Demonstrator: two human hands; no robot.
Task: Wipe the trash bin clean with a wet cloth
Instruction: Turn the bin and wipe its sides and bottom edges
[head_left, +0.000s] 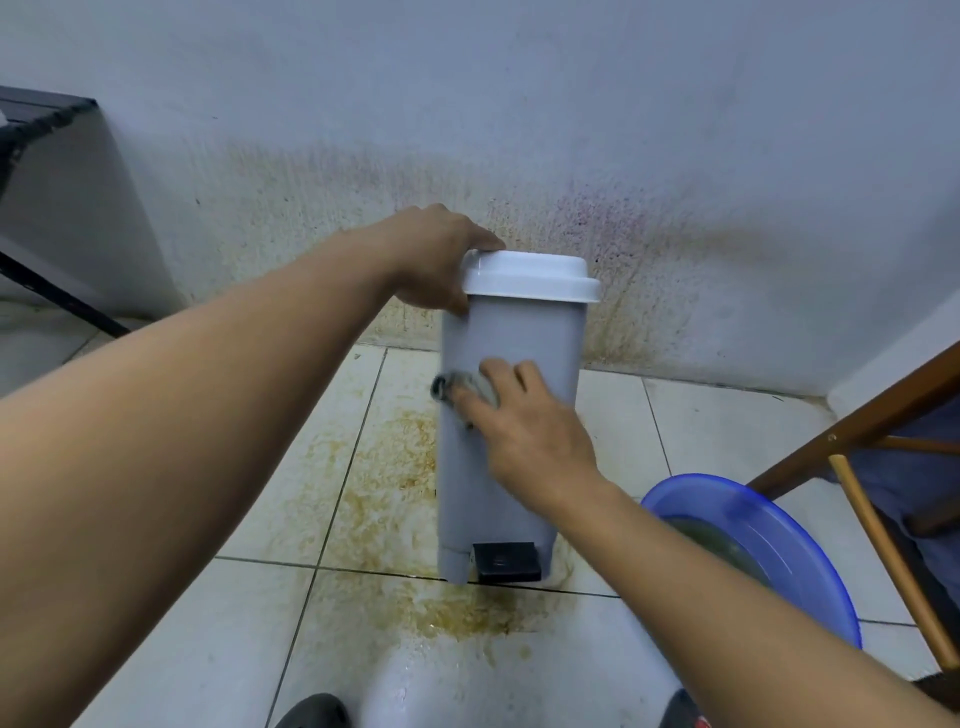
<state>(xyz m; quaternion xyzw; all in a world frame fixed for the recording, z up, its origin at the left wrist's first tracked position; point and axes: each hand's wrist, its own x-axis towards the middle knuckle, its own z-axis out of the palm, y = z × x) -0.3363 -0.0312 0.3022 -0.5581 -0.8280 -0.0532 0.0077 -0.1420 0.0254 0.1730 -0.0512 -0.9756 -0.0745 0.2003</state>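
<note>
The left hand (441, 254) grips the near-left corner of the white lid (530, 278), fingers curled over the top and thumb down the side, steadying the trash bin (511, 332), which stands upright on the floor (208, 623) between the two hands. The right hand (530, 431) lies on the bin's front face with its fingers fairly straight, pressing a bunched grey cloth (467, 387) against the plastic. A wad of cloth pokes out beyond the fingertips, toward the left arm.

The step looks like wiping the front panel. To do it well, the left hand should bear down on the lid so the light bin does not slide or tip. The right hand should spread the cloth flatter and run overlapping strokes down toward the black pedal (505, 561) below it. The blue basin (810, 551) under the right forearm holds murky water, so a rinse and wring there is probably due before the sides are wiped.
</note>
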